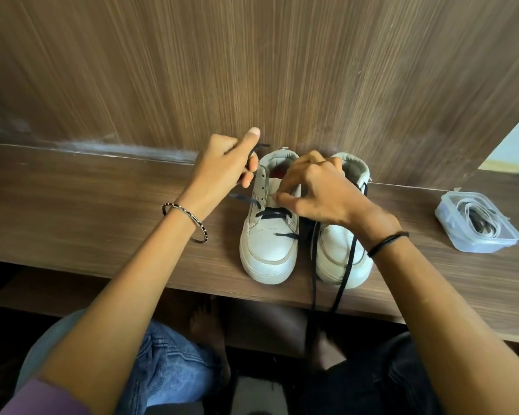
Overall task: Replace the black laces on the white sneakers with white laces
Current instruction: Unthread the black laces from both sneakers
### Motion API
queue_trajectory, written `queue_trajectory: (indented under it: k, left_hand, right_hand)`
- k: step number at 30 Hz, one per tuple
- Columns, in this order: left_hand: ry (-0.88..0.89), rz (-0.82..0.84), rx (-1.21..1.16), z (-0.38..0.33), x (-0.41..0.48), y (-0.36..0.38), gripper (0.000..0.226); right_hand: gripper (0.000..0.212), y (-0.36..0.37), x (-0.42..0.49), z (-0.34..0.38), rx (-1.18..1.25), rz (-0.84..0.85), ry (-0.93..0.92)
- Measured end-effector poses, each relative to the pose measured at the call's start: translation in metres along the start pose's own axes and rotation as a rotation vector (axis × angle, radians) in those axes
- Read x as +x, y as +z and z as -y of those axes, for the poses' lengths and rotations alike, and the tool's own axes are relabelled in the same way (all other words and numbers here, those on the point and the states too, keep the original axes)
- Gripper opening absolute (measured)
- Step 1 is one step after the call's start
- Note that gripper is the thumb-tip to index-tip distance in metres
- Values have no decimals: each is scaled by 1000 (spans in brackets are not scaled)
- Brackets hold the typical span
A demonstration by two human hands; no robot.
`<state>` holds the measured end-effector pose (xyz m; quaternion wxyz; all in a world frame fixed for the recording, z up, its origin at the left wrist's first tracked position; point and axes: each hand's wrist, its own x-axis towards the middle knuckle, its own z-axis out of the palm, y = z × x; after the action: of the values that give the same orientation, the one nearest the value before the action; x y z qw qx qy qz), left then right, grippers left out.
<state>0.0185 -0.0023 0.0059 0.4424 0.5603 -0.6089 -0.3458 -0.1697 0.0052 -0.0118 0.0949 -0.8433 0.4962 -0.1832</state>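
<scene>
Two white sneakers stand side by side on the wooden shelf, toes toward me. The left sneaker (267,244) has a black lace (271,213) through its lower eyelets only. My left hand (226,166) grips one end of that lace, pulled up beside the shoe's collar. My right hand (315,190) pinches at the tongue of the left sneaker. The right sneaker (339,259) is partly hidden under my right wrist. A loose black lace (346,271) drapes over it and hangs past the shelf edge.
A clear plastic box (477,223) with white laces in it sits at the right on the shelf (102,205). A wooden wall panel (252,70) rises right behind the shoes. My knees are below the shelf edge.
</scene>
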Motion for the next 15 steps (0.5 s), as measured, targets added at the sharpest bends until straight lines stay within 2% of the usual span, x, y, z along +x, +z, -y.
queue_trajectory:
  k: [3,5,6,7,9,11,12,15]
  left_hand:
    - [-12,17,302,6,3,-13,51]
    - [-16,106,475,7,1,-18,32]
    - [-29,161,484,7,-1,-19,21]
    - [-34,209,468,7,-1,-19,20]
    - [14,287,452,7,-2,-18,34]
    - [95,323,515,8,0,-16,31]
    - [130,329,569,8,2,-15,29]
    - [200,261,751,11,6,-8,29]
  right_hand:
    - [9,5,2,5,24,60,-17]
    - [7,6,5,7,16,95,-29]
    - [11,7,6,7,20,111,-24]
    - [13,8,8,7,23,117,-13]
    - [11,8,9,9,25,116,4]
    - [7,6,8,10,-24,106,-11]
    - [5,5,7,10,-56,99,-24]
    - [15,10,7,9,-86,64,-40]
